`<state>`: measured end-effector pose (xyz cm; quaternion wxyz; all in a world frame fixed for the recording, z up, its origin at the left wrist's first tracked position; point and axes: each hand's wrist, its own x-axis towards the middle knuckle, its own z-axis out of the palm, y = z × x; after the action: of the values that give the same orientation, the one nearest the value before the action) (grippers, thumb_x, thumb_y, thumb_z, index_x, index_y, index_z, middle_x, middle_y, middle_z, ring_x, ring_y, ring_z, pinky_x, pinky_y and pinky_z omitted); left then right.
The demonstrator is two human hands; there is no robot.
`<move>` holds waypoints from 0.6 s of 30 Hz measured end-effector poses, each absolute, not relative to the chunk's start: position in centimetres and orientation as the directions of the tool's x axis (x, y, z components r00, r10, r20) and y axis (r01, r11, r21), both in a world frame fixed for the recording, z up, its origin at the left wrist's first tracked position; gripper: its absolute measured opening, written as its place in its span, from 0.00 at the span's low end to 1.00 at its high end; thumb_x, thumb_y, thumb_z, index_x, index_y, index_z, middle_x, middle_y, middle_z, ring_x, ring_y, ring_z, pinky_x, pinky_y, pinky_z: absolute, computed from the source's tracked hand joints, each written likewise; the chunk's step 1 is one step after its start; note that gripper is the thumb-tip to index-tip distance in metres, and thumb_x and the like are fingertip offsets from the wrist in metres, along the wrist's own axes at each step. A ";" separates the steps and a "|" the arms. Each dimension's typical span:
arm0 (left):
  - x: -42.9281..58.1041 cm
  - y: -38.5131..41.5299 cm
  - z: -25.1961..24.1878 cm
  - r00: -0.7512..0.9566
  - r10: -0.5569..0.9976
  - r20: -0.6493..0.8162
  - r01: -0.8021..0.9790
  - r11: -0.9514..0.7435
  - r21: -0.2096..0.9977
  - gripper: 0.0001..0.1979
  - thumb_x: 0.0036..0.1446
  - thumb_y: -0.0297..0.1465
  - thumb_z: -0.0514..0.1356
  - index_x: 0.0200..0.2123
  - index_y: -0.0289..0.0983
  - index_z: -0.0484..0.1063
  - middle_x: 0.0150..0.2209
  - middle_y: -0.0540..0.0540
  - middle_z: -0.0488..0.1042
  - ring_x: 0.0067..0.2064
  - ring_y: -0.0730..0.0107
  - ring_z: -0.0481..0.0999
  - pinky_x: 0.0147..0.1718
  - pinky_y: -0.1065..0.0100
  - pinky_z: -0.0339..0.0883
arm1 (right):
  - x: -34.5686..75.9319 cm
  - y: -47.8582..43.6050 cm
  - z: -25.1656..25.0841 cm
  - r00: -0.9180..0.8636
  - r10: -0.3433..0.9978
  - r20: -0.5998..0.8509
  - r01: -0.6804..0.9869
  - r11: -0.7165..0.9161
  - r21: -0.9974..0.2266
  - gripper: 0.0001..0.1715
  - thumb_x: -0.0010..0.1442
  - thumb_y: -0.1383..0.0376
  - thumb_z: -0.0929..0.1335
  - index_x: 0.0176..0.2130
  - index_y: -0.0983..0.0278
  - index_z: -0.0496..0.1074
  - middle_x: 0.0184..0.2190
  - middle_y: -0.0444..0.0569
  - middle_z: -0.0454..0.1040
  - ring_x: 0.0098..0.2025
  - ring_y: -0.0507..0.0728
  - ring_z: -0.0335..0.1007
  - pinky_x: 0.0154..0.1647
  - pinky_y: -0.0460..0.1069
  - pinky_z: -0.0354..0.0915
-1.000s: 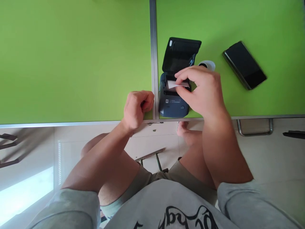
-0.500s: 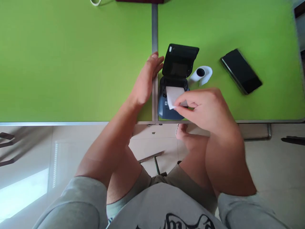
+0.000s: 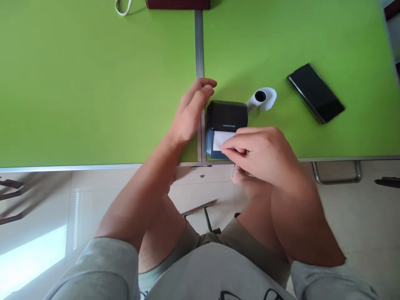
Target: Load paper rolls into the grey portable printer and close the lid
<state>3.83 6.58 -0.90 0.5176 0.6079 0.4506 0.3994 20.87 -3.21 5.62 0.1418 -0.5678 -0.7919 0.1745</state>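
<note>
A small label printer (image 3: 227, 114) with a black lid and a blue body sits at the table's front edge, just right of the metal seam. Its lid is down. White paper (image 3: 222, 139) sticks out from under the lid's front edge over the blue part. My right hand (image 3: 259, 152) pinches the paper's free end between thumb and fingers. Beside the printer's left side is my left hand (image 3: 193, 110), fingers stretched out near the lid's back corner and holding nothing. A paper roll (image 3: 254, 100) with a black core and a loose end lies behind the printer to the right.
A black phone (image 3: 316, 93) lies on the green table (image 3: 93, 91) to the right. At the far edge are a dark red object (image 3: 178, 4) and a white loop (image 3: 123, 8). A metal seam (image 3: 199, 50) divides the tabletop.
The printer's lid has swung down from upright to closed over the paper. My left hand has shifted slightly beside the lid. My right hand keeps its pinch on the paper, slightly lower.
</note>
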 end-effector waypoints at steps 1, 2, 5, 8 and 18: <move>3.7 6.5 -1.0 0.309 0.951 0.028 0.136 -0.073 0.988 0.16 0.68 0.45 0.55 0.50 0.44 0.73 0.50 0.47 0.79 0.60 0.55 0.77 0.59 0.56 0.72 | 21.0 -3.2 5.7 -0.313 0.950 0.023 0.838 0.287 -0.465 0.15 0.60 0.69 0.69 0.22 0.62 0.74 0.20 0.41 0.63 0.24 0.48 0.52 0.26 0.49 0.47; 3.5 6.4 -1.0 0.354 0.934 0.041 0.141 -0.097 0.985 0.16 0.66 0.44 0.58 0.51 0.43 0.74 0.48 0.46 0.79 0.59 0.54 0.78 0.58 0.55 0.73 | 21.1 -3.2 5.7 -0.315 0.949 0.022 0.811 0.282 -0.513 0.14 0.59 0.68 0.70 0.23 0.62 0.75 0.20 0.41 0.65 0.24 0.48 0.54 0.27 0.49 0.49; 3.0 6.4 -1.3 0.451 0.889 0.086 0.211 -0.200 0.957 0.20 0.61 0.43 0.64 0.52 0.40 0.75 0.49 0.42 0.79 0.54 0.53 0.79 0.55 0.53 0.74 | 21.8 -2.9 5.4 -0.239 0.970 0.049 0.661 0.199 -0.724 0.12 0.59 0.63 0.72 0.24 0.60 0.74 0.20 0.41 0.69 0.23 0.49 0.60 0.25 0.49 0.53; 2.5 6.6 -1.4 0.456 0.883 0.108 0.231 -0.234 0.944 0.24 0.58 0.46 0.67 0.52 0.39 0.75 0.50 0.40 0.78 0.51 0.54 0.80 0.52 0.55 0.75 | 22.5 -2.4 4.0 0.067 0.998 0.018 0.512 -0.019 -0.859 0.25 0.65 0.54 0.70 0.21 0.60 0.65 0.16 0.40 0.63 0.19 0.49 0.58 0.22 0.48 0.53; 2.2 5.8 -0.5 0.488 0.870 0.070 0.309 -0.248 0.918 0.30 0.59 0.47 0.65 0.58 0.34 0.74 0.52 0.38 0.79 0.55 0.51 0.79 0.57 0.53 0.75 | 23.0 -1.3 2.0 0.082 0.948 -0.308 0.434 -0.312 -0.845 0.28 0.61 0.52 0.73 0.20 0.62 0.61 0.17 0.40 0.65 0.19 0.48 0.63 0.20 0.45 0.57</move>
<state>2.19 5.78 -0.52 0.4612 0.7290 0.4042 0.3040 22.99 -1.32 2.02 0.2885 -0.6765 -0.5109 0.4452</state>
